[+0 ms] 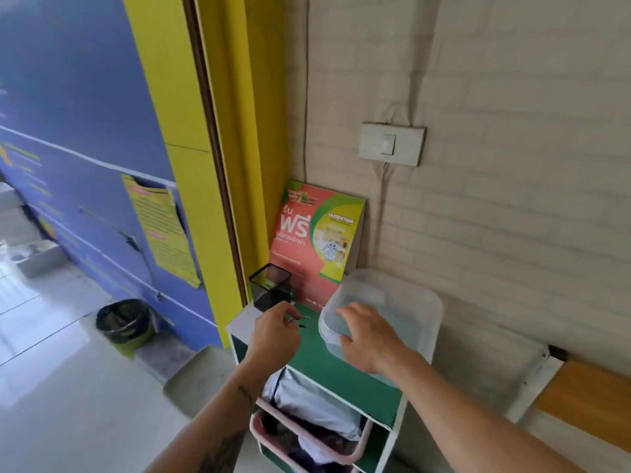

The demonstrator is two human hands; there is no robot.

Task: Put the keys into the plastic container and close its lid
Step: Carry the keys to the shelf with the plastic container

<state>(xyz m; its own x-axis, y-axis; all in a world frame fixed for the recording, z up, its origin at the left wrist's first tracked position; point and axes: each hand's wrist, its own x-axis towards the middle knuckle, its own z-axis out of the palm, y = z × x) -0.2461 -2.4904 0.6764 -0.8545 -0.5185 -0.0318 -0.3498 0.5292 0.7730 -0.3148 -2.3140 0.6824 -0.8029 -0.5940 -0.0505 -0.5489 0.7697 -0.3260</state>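
a set of keys [299, 321] with a metal clip is pinched between the thumb and fingers of the left hand [273, 331], just above the green top of a small shelf unit [314, 360]. the keys are held close beside the near-left edge of a clear plastic container [386, 312], which is stood on the right part of the same green top. the right hand [370, 339] is laid over the front rim of the container, fingers spread and curled loosely on the plastic; whether the lid is gripped cannot be told. a black mesh cup [269, 285] is seen at the back left of the shelf top, and a red and green poster [317, 240] is leaned against the brick wall behind it. a pink basket [307, 435] of cloth is held in the shelf below. a bin [124, 324] is placed on the floor to the left.
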